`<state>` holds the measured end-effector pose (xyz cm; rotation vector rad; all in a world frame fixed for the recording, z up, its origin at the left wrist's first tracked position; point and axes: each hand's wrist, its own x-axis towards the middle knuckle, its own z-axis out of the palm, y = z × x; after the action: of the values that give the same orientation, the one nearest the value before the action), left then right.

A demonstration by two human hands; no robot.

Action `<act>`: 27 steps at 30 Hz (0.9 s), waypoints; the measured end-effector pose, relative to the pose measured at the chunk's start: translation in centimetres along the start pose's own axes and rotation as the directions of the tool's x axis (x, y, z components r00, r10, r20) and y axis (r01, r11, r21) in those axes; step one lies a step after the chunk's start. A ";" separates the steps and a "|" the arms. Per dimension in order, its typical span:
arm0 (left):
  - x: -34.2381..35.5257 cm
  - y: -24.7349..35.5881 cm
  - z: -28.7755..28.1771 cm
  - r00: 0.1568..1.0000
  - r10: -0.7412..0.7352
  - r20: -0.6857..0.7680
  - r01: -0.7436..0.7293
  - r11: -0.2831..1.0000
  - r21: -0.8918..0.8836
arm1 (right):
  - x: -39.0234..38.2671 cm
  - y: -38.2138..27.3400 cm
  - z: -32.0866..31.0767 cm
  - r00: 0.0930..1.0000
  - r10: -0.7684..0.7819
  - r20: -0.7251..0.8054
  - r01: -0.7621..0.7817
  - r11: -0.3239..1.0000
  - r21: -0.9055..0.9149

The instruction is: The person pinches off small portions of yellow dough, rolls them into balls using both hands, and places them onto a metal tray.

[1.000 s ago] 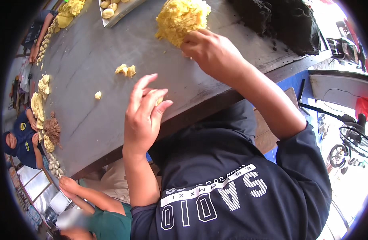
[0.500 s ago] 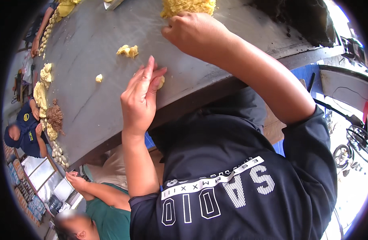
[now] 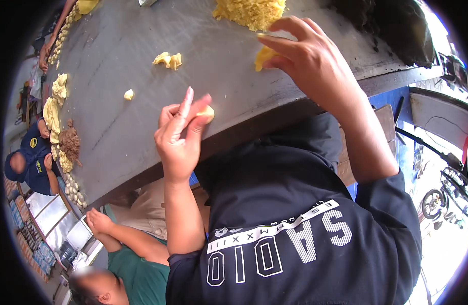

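Observation:
My left hand (image 3: 178,145) is raised at the near edge of the table, its index finger pointing up. A small pale yellow piece of dough (image 3: 208,113) is held at its thumb and fingers. Farther right, my right hand (image 3: 313,61) curls its thumb and fingers around a lump of yellow filling (image 3: 263,58), just in front of the large crumbly yellow heap (image 3: 252,12). Torn dough pieces (image 3: 168,60) and one small dough ball (image 3: 128,94) lie on the grey tabletop (image 3: 112,46) to the left of my hands.
Dough slabs (image 3: 52,117), a brown crumbly mound (image 3: 69,145) and several pale balls (image 3: 74,190) line the table's left side. Dark plastic (image 3: 397,30) covers the far right corner. Two people, in dark blue (image 3: 33,160) and green (image 3: 140,262), are at the left.
My right hand has come away from the yellow heap toward me and to the right, with a lump of filling. The left hand's dough shows more now.

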<state>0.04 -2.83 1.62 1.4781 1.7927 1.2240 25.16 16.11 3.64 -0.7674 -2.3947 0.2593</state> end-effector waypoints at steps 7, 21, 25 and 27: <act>-0.4 1.0 0.9 0.991 0.120 0.053 -0.131 0.925 0.356 | -1.7 0.2 -0.4 0.992 0.036 0.123 -0.046 0.996 0.077; 3.4 1.3 -3.1 0.979 -0.098 0.177 0.049 0.963 0.265 | -0.6 -2.2 3.7 0.967 -0.204 0.155 0.164 0.957 0.238; 6.0 3.7 -1.4 0.968 -0.141 0.209 0.020 0.870 0.492 | -1.4 -0.4 1.8 0.992 -0.087 0.089 0.078 0.993 0.094; 6.3 2.2 0.6 0.939 0.166 0.300 -0.343 0.454 0.823 | -1.7 -0.5 1.4 0.989 -0.104 0.101 0.094 0.990 0.104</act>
<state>-0.09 3.32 4.21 2.3878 2.2349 0.1380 25.25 14.71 1.87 -0.6012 -2.4904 0.3834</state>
